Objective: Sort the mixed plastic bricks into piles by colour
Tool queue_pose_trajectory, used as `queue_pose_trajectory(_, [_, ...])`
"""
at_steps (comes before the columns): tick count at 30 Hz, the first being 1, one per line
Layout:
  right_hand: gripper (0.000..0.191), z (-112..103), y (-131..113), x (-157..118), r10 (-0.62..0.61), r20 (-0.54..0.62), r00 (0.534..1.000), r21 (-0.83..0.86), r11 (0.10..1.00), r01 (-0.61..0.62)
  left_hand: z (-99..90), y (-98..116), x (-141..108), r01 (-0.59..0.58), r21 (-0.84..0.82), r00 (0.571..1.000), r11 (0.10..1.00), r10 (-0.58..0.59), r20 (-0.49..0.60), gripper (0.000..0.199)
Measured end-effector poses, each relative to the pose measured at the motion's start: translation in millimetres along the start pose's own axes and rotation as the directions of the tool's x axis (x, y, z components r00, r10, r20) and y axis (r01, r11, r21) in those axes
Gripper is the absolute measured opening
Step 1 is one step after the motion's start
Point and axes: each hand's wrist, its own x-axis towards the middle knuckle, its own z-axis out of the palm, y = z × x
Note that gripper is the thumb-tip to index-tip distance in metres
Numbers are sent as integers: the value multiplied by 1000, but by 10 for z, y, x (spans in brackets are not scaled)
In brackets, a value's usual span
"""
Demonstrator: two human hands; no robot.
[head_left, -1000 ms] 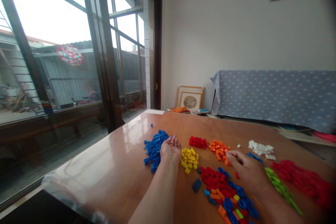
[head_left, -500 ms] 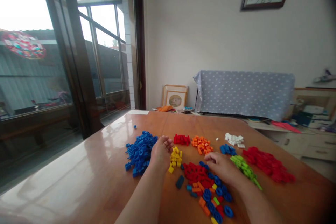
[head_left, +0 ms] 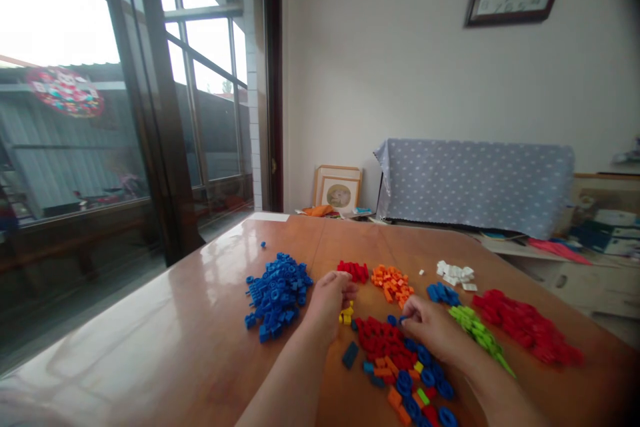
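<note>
My left hand (head_left: 331, 299) hovers over the yellow bricks (head_left: 346, 313), partly hiding them. Its fingers are loosely bent and apart, and I see nothing in them. At the far edge of the mixed pile, my right hand (head_left: 425, 321) is closed in a pinch on a small blue toy brick (head_left: 403, 320), mostly covered by the fingertips. Red pieces (head_left: 383, 340) fill the far part of that pile. Blue round pieces (head_left: 404, 382) and orange bricks (head_left: 395, 397) lie nearer to me.
A big blue heap (head_left: 280, 293) lies to the left. Red bricks (head_left: 354, 271), orange bricks (head_left: 393, 283) and white bricks (head_left: 454, 273) sit farther back. On the right are blue bricks (head_left: 443, 293), green pieces (head_left: 477, 330) and a red heap (head_left: 525, 327), all on the wooden table (head_left: 165, 347).
My left hand has moved right, from beside the blue heap to over the yellow bricks. My right hand has come nearer and closed on a blue brick. The view has shifted slightly.
</note>
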Motion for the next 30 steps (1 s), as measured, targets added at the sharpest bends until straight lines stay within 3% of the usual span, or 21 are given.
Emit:
queue_pose_trajectory(4, [18, 28, -147, 43, -8, -90, 996, 282, 959, 33, 79, -46, -132, -74, 221, 987, 972, 40, 158, 12])
queue_pose_trajectory(8, [30, 107, -350, 5, 5, -20, 1000, 499, 866, 5, 127, -176, -143, -101, 310, 945, 945, -6, 326, 12])
queue_pose_trajectory(11, [36, 183, -459, -56, 35, -11, 999, 554, 832, -23, 100, -296, -62, -114, 361, 923, 925, -35, 382, 16])
queue_pose_trajectory(16, [41, 212, -533, -109, 54, 18, 998, 562, 825, -54, 73, -363, -13, -129, 415, 925, 901, -42, 378, 17])
queue_pose_trajectory(20, [45, 141, -507, -89, 84, 55, 995, 571, 815, -101, 108, -265, -41, -61, 288, 970, 956, -12, 244, 16])
queue_pose_trajectory(23, [45, 61, -459, -76, 138, 3, 990, 544, 831, -118, 79, -132, 8, 46, -22, 998, 999, -45, 38, 16])
queue_pose_trajectory(27, [43, -22, -361, -65, 183, -106, 977, 513, 852, -104, -53, 75, 119, 65, -456, 962, 888, -177, -209, 11])
queue_pose_trajectory(30, [43, -51, -280, -45, 230, -127, 965, 542, 831, -127, -169, 199, 167, -3, -560, 943, 829, -185, -278, 10])
